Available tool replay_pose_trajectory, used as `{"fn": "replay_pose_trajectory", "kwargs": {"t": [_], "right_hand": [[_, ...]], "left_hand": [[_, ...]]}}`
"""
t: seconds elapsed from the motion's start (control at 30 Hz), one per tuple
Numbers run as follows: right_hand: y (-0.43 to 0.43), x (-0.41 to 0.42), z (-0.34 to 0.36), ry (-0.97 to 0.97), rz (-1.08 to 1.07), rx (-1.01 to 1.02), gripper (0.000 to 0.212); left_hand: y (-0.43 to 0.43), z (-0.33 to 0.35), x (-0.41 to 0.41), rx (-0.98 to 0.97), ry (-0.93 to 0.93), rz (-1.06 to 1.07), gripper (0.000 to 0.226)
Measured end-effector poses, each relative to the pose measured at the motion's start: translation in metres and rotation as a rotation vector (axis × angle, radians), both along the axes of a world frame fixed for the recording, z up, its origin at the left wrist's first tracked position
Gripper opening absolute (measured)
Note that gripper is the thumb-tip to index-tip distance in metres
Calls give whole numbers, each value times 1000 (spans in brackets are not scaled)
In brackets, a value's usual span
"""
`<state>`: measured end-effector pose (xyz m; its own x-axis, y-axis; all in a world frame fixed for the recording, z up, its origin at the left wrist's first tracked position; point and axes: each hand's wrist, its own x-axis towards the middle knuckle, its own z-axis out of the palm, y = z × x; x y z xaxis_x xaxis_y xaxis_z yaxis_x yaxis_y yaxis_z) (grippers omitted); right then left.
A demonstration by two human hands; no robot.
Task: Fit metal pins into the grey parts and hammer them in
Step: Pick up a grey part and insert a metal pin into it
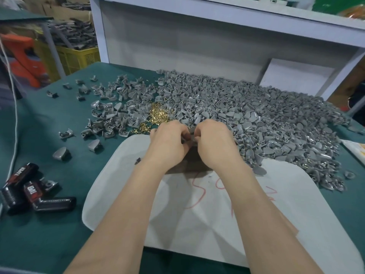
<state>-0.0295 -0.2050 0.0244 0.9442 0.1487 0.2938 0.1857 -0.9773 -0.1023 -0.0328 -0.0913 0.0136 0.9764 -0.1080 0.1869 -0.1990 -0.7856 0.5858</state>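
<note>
Together, the left hand (169, 140) and right hand (215, 142) curl their fingers around one grey part (191, 134) over the white board (207, 214), brass pins (158, 115) just beyond, the grey heap (256, 115) spreading right.

Your grey parts (246, 107) heap on the surface (49, 135) ahead and right (a thinner scatter lies left); the brass-coloured pins (158, 114) sit in a small pile between them.
</note>
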Motion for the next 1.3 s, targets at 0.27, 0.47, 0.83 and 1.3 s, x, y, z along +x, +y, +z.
{"fn": "replay_pose_trajectory", "kwargs": {"t": [0.27, 0.47, 0.83, 1.3], "right_hand": [[7, -1, 6, -10, -2, -79, 27], [-4, -1, -4, 9, 36, 109, 16], [-18, -4, -15, 23, 144, 467, 16], [-13, -5, -19, 10, 61, 436, 8]], "left_hand": [[1, 3, -2, 20, -28, -27, 9], [1, 0, -1, -13, -27, -13, 10], [2, -2, 0, -20, -27, -11, 13], [1, -5, 1, -23, -39, -9, 13]]}}
